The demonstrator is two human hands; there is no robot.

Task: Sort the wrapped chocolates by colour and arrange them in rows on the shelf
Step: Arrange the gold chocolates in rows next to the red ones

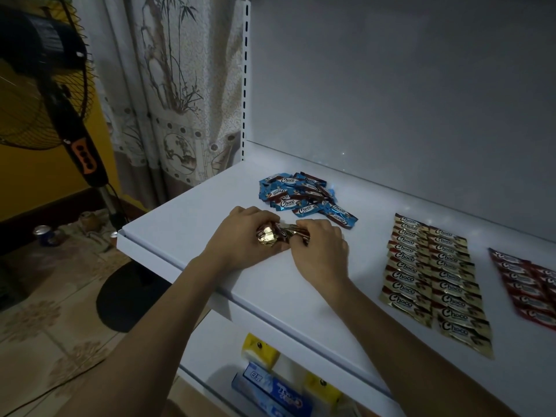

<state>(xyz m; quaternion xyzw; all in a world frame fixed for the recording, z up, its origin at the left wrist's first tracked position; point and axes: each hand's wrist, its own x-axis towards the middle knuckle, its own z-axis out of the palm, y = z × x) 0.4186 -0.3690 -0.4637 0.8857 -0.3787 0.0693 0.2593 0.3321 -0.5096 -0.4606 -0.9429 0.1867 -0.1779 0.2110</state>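
- landmark = the blue pile: loose, unsorted heap of blue-wrapped chocolates, lying on the white shelf near its back wall.
- left hand: just in front of the blue pile & a bit to its left. fingers curled round a small bunch of gold chocolates; a crumpled gold foil end shows btw thumb & fingers.
- right hand: also just in front of the pile, fingers curled over the other end of the same bunch.
- both hands sit low on the shelf, close together, w/ the bunch btw them.
- no. of pcs in the bunch: can't tell, mostly hidden by fingers.
- gold rows: right of the pile, well apart from it. two columns side by side, wrappers flat & overlapping, running from the back toward the front edge.
- red rows: further right of the pile, beyond the gold rows w/ a small gap; cut off by the frame edge.
- lower shelf: below & in front of the pile; holds yellow packs & a blue box.
- standing fan: far left of the pile, off the shelf.
- curtain: patterned, behind & left of the pile.
- can: on the floor, far left of the pile, near the fan pole.
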